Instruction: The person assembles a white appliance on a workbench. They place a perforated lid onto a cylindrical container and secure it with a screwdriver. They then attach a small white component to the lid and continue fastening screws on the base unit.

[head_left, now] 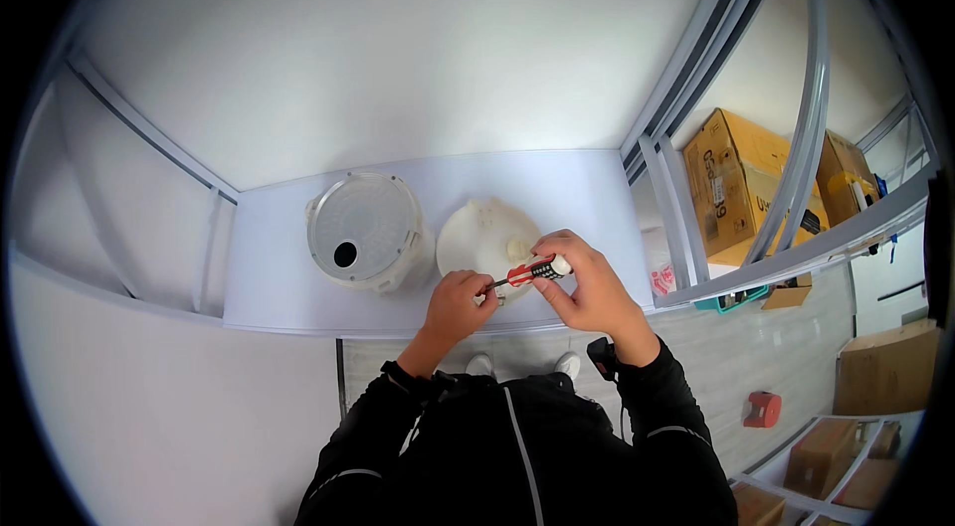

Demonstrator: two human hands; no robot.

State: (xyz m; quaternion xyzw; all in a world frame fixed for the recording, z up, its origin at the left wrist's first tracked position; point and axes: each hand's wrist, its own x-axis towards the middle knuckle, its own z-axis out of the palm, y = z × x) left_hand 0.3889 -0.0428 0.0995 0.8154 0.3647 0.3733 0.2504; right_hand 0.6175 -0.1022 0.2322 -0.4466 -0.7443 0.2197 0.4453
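My right hand [595, 295] is closed round the handle of a screwdriver [519, 275], which is red and black with a white end. Its thin shaft points left into the fingers of my left hand [459, 305], which are pinched at the tip. Whether a small part sits between those fingers cannot be made out. Both hands are over the near edge of a round white plastic piece [468, 240], shaped like a shallow dish or lid. Left of it stands a white drum-shaped housing [370, 218] with a grey translucent top and a dark round hole.
The white table [587, 193] meets a pale wall at its back. Metal frame posts [668, 198] rise at the right. Beyond them are cardboard boxes [726, 183], a teal basket [734, 301] and a red stool [763, 410] on the floor.
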